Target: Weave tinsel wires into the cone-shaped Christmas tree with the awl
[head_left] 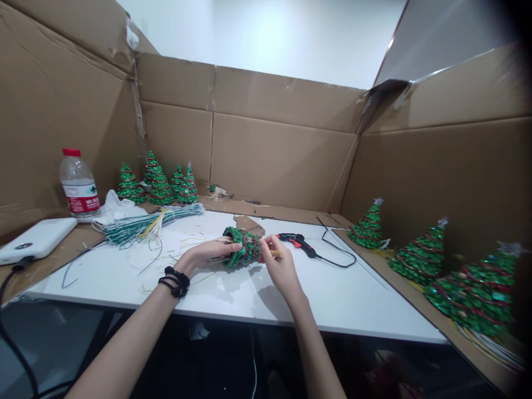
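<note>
1. My left hand (208,254) is wrapped around one end of a little tree (242,245), which lies on its side just above the white table (332,299), in the middle of the work space.
2. My right hand (279,266) meets the tree's other end with its fingertips pinched shut there. A pale stick (277,254) pokes out by my fingers, and I cannot tell whether it belongs to the tree or lies loose in my grip.
3. What looks done: the cone is covered in green sequins, and red trim winds round it.
4. What looks left, by my judgement: I see no star on this one, while the three trees on the right ledge (421,252) each carry a silver star on top.
5. The glue gun (297,243) lies just beyond my right hand on the table, its black cord trailing off to the right.
6. To the left lies a bundle of green wires (153,221) with pale strips mixed in, and loose scraps are scattered near it.
7. Further back on the left stands a cluster of plain green trees (160,183) with no red trim visible.
8. A water bottle (78,183) and a white power bank (37,238) sit at the far left, and cardboard walls (282,149) close it all in.
</note>
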`<state>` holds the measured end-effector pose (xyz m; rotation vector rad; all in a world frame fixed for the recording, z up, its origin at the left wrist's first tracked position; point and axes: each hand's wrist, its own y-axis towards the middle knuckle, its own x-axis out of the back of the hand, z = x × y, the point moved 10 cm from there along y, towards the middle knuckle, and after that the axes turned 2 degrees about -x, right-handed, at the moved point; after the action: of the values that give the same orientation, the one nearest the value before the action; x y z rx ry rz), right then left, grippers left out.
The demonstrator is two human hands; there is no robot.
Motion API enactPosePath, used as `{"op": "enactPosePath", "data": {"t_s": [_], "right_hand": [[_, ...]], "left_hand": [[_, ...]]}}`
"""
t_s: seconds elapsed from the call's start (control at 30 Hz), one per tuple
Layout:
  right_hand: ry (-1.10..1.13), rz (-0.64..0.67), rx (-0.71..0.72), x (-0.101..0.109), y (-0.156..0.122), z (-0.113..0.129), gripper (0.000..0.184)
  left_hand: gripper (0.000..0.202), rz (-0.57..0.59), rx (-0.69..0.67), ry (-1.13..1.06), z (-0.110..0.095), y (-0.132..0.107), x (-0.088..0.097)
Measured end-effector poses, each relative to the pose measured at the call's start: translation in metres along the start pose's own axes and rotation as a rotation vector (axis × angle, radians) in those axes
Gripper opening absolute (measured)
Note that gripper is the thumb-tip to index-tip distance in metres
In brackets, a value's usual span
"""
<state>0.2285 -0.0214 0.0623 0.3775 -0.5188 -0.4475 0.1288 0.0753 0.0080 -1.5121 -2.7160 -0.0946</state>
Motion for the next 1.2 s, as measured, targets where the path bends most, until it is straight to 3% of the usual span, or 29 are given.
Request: {"op": "enactPosePath", "data": {"t_s": [0.3,0.73,1.2], "right_hand": [[0.003,0.004,0.042,-0.001,-0.001,0.006,0.029],[-0.039,-0.029,0.053,-0.001,0.002,0.01,0.027],[0.324,-0.094,-0.115,0.007,0.013,-0.023,0.033]], "left_hand": [[0.047,-0.001,-0.011,0.07,0.001,0.0,0.002],[0.049,-0.14,0.032,0.07,0.001,0.0,0.012],[0.037,-0.052,0.056,-0.003,0.003,0.001,0.007]]}}
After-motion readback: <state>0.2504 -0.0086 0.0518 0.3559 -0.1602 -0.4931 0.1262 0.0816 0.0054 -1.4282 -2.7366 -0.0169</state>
